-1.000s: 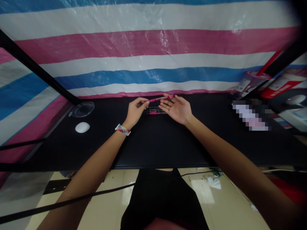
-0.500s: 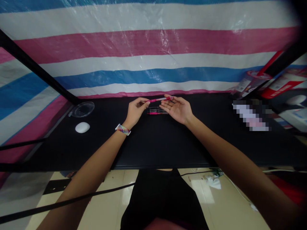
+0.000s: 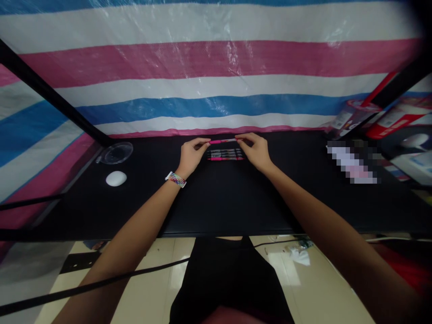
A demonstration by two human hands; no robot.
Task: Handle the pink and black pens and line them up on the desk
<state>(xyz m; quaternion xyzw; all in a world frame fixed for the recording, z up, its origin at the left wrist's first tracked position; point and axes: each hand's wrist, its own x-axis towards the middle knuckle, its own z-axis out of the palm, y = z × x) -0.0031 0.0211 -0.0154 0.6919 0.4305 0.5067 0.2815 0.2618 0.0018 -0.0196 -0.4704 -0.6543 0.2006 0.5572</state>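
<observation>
A pink pen (image 3: 222, 141) lies level between my two hands near the back of the black table. My left hand (image 3: 193, 157) pinches its left end with thumb and fingertips. Its right end is pinched in my right hand (image 3: 254, 150), palm turned down. Just in front of it, several pens lie side by side in a row: dark-and-clear pens (image 3: 224, 153) and, nearest me, another pink pen (image 3: 224, 159). Whether the held pen touches the table or hovers slightly above it, I cannot tell.
To the left are a white rounded object (image 3: 116, 178) and a clear round lid (image 3: 117, 153). A clear tub with a red rim (image 3: 353, 119) stands at the back right, a blurred-out item (image 3: 353, 163) before it. Striped sheeting (image 3: 216, 81) hangs behind the black table (image 3: 232, 207).
My right hand has turned from palm-up with spread fingers to palm-down, now pinching the pen's right end. The pen has become more level. My left hand has hardly moved.
</observation>
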